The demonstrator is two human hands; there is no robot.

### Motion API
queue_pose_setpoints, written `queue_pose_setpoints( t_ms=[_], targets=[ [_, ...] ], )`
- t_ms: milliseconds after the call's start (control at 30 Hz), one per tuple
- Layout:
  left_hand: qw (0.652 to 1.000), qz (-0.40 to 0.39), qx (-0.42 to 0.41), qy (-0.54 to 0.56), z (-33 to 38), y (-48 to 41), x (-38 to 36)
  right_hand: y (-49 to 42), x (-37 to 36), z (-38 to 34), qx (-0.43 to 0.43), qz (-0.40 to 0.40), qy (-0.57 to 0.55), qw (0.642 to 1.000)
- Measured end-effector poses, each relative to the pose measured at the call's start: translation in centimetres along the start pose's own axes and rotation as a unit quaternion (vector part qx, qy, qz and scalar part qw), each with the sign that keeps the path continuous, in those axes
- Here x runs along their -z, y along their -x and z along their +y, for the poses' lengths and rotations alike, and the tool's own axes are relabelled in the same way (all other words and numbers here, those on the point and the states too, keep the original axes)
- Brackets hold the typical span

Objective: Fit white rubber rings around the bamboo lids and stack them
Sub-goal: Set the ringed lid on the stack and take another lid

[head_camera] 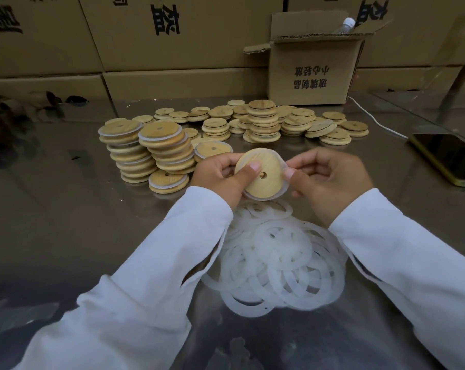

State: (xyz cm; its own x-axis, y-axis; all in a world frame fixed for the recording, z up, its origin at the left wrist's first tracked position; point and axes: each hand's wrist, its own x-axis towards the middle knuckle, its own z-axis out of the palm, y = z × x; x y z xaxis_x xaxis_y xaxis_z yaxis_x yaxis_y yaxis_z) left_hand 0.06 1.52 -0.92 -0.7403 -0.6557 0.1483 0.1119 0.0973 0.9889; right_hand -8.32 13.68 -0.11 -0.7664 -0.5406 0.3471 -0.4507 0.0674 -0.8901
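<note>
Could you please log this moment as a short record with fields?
left hand: grips lid, thumb on its face
right hand: pinches ring at lid's right edge
ring: shows around held lid's right and lower rim
loose rings: heap on table, beneath the hands
ringed stacks: left of hands
bare lids: piles farther back
phone: on table, far right

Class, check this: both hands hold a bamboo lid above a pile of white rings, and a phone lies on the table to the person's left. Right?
Wrong side: the head view shows the phone on the table to the person's right. The left hand and right hand hold the bamboo lid above the pile of white rings.
</note>
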Motion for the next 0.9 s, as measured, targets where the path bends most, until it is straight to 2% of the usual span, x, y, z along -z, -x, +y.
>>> queue_pose_setpoints(
  t_ms=[233,533,767,900],
  targets=[
    [1.0,-0.018,-0.02,-0.008,-0.05,-0.13,0.28,-0.14,0.62,-0.58,-0.078,-0.011,-0.037,0.996],
    [0.999,-0.034,-0.034,-0.007,-0.06,-0.38,0.67,-0.22,0.6,-0.77,-0.081,-0.013,-0.027,0.996],
    [0.999,-0.031,-0.032,-0.004,-0.21,-0.32,0.48,-0.37,0.7,-0.48,-0.145,-0.03,-0.091,0.985],
    [0.999,-0.036,-0.005,0.022,-0.4,-0.5,0.51,-0.43,0.83,-0.65,-0.147,-0.017,-0.118,0.982]
  ],
)
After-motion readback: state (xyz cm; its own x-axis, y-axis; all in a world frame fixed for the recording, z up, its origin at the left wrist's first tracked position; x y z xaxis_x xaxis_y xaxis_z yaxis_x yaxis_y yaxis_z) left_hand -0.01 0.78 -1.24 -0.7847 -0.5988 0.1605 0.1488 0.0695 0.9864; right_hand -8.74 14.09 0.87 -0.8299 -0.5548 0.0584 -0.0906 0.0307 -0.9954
